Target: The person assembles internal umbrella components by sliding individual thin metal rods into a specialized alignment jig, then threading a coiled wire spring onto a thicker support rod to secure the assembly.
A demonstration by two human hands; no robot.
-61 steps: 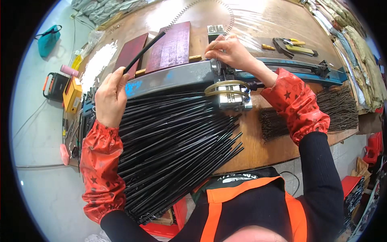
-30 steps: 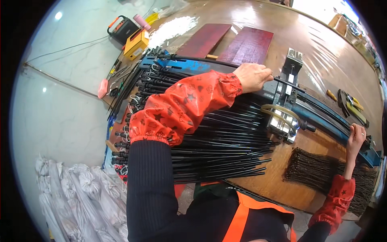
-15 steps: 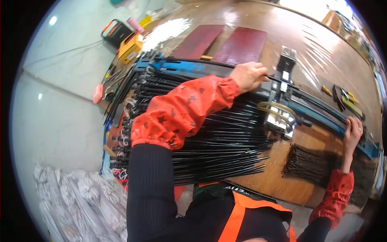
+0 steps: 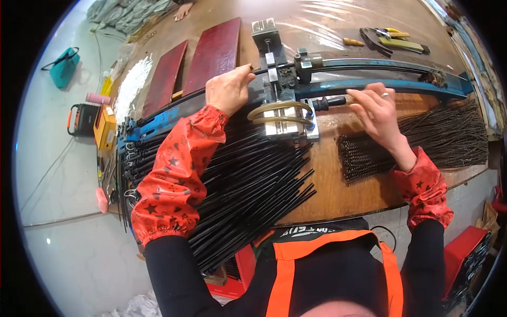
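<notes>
Your right hand (image 4: pixel 376 110) is back from far end of blue rail (image 4: pixel 369 86), fingers loosely open near black handle (image 4: pixel 330 102); your left hand (image 4: pixel 228 90) pinches black rod (image 4: pixel 285 66), long axis left-right across clamp (image 4: pixel 288 81), left nearer.

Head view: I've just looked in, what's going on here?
A person works at a blue metal rig. The left hand pinches a slim black rod at the central clamp; the open right hand is by a black handle, contact unclear. A pile of black rods lies nearer, dark springs to the right.
</notes>
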